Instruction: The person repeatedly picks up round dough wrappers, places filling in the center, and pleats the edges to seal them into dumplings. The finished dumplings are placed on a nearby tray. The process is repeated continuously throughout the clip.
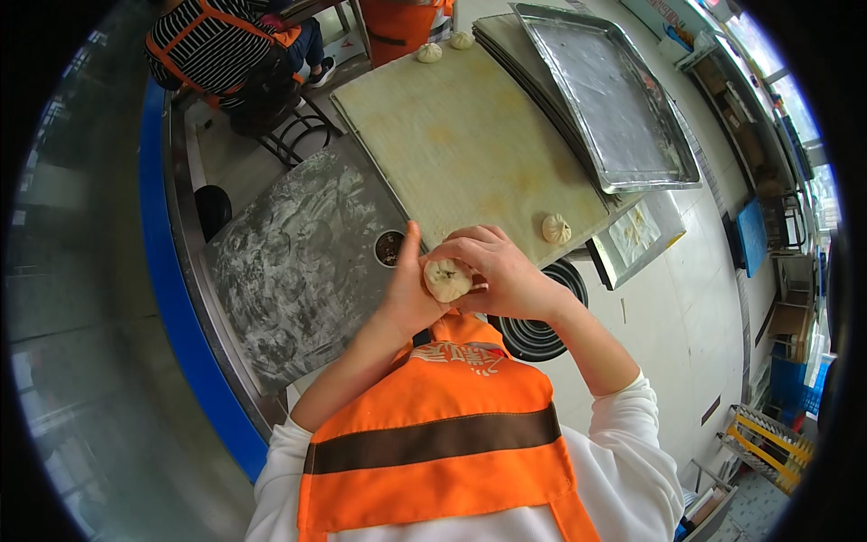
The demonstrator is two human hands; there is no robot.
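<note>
A round stuffed bun [448, 280] of pale dough sits between my two hands, with dark green filling showing at the gathered hole on top. My left hand [409, 291] cups it from the left, thumb pointing up. From the right, my right hand [504, 274] curls over its edge with the fingertips on the dough. Just left of my left thumb is a round hole or bowl [389, 248] holding dark bits, set at the edge of the floured metal sheet [305, 257]. A pleated bun [556, 230] lies on the cloth-covered board [467, 142] beyond my right hand.
Two more pleated buns [429, 53] lie at the board's far edge. A metal tray [603, 95] rests on stacked boards at the right. A black round stool [532, 339] stands below the board's near corner. At the upper left, a person [210, 54] in a striped top sits.
</note>
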